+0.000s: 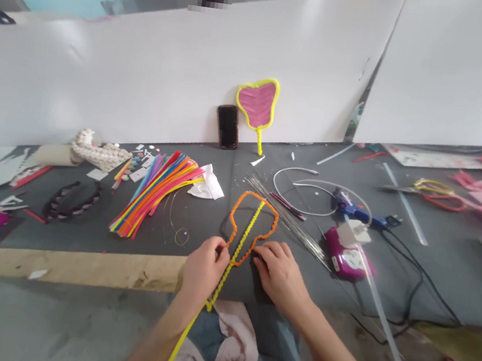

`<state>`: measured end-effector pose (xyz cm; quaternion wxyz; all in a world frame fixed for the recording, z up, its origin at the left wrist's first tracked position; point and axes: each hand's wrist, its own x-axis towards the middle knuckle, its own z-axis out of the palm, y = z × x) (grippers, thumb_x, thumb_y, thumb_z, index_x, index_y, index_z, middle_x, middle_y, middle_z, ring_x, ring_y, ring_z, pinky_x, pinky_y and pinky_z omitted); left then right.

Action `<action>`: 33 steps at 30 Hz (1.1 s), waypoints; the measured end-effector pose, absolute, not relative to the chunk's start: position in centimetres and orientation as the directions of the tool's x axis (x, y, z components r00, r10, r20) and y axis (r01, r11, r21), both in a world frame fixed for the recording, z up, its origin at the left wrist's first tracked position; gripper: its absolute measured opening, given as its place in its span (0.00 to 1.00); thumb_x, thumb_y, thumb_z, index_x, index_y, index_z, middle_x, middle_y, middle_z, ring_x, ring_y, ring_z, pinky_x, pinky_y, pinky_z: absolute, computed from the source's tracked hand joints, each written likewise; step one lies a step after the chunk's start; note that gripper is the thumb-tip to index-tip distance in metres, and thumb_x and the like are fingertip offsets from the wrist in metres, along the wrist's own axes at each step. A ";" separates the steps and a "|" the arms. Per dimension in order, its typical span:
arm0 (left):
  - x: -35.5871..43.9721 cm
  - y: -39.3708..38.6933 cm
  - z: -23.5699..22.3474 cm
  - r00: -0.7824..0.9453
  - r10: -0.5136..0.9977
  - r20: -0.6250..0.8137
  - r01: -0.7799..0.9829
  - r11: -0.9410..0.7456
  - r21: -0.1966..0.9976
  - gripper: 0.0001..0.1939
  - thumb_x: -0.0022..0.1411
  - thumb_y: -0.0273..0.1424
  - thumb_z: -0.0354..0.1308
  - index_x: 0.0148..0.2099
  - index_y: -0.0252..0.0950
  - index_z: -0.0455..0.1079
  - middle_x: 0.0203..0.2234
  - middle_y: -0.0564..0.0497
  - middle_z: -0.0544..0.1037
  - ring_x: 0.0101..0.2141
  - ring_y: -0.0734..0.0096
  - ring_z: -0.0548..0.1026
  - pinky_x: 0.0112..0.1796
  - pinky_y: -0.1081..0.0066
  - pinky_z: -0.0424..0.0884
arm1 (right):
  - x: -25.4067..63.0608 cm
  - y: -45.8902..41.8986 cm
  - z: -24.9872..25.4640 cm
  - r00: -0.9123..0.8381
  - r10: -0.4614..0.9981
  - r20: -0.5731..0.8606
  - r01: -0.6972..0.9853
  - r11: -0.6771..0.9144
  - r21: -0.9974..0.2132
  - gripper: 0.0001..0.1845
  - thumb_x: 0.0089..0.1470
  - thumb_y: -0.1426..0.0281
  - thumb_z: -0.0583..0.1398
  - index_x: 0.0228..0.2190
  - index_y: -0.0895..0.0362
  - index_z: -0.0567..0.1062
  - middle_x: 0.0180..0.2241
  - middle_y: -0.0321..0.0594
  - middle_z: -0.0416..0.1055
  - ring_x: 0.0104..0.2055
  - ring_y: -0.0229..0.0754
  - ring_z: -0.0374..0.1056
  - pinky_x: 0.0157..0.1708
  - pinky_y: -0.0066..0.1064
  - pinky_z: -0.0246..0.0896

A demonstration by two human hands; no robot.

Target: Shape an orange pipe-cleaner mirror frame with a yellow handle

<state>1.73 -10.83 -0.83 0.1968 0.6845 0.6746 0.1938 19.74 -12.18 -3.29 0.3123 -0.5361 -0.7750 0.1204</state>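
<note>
An orange crimped pipe cleaner [277, 216] is bent into a fan-like outline on the dark table near its front edge. Along its middle runs a yellow crimped pipe cleaner [248, 232], whose smooth tail hangs over the edge past my left forearm. My left hand [207, 264] pinches the lower left side of the orange outline. On the lower right side, my right hand [280, 273] has its fingers closed on the same orange pipe cleaner. Behind them, a finished pink fan with a yellow border [258, 106] leans upright against the white board.
A phone [227, 126] leans beside the fan. To the left lies a bundle of colourful pipe cleaners [158, 196] near a braided band [72, 201]. Thin wires [293, 223], a blue glue gun [360, 210], a purple power socket [347, 255] and scissors [434, 193] lie to the right.
</note>
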 end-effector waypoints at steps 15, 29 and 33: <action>2.1 -9.2 0.0 -0.202 0.975 0.092 0.161 -0.059 0.985 0.12 0.59 0.39 0.55 0.39 0.37 0.61 0.29 0.50 0.77 0.29 0.71 0.76 0.34 0.71 0.71 | 16.7 -6.3 -0.6 -0.283 0.943 -0.176 -0.330 -0.268 -0.905 0.16 0.45 0.59 0.64 0.29 0.59 0.71 0.20 0.31 0.64 0.20 0.30 0.59 0.20 0.22 0.51; 1.7 -3.2 0.0 0.211 0.915 -0.343 -0.220 0.387 0.896 0.16 0.45 0.35 0.68 0.31 0.32 0.66 0.19 0.53 0.75 0.20 0.75 0.74 0.25 0.73 0.73 | 16.4 -2.2 -0.5 -0.265 0.961 -0.081 -0.576 -0.225 -0.786 0.15 0.46 0.60 0.65 0.34 0.55 0.74 0.30 0.35 0.70 0.23 0.29 0.58 0.22 0.24 0.51; 1.9 -2.8 -0.2 0.203 0.900 -0.386 -0.242 0.428 0.871 0.16 0.45 0.35 0.68 0.30 0.31 0.68 0.20 0.51 0.76 0.21 0.73 0.75 0.23 0.76 0.73 | 16.5 -1.9 -0.7 -0.261 0.958 -0.120 -0.617 -0.261 -0.742 0.14 0.48 0.58 0.63 0.29 0.57 0.75 0.30 0.35 0.69 0.22 0.28 0.58 0.21 0.23 0.50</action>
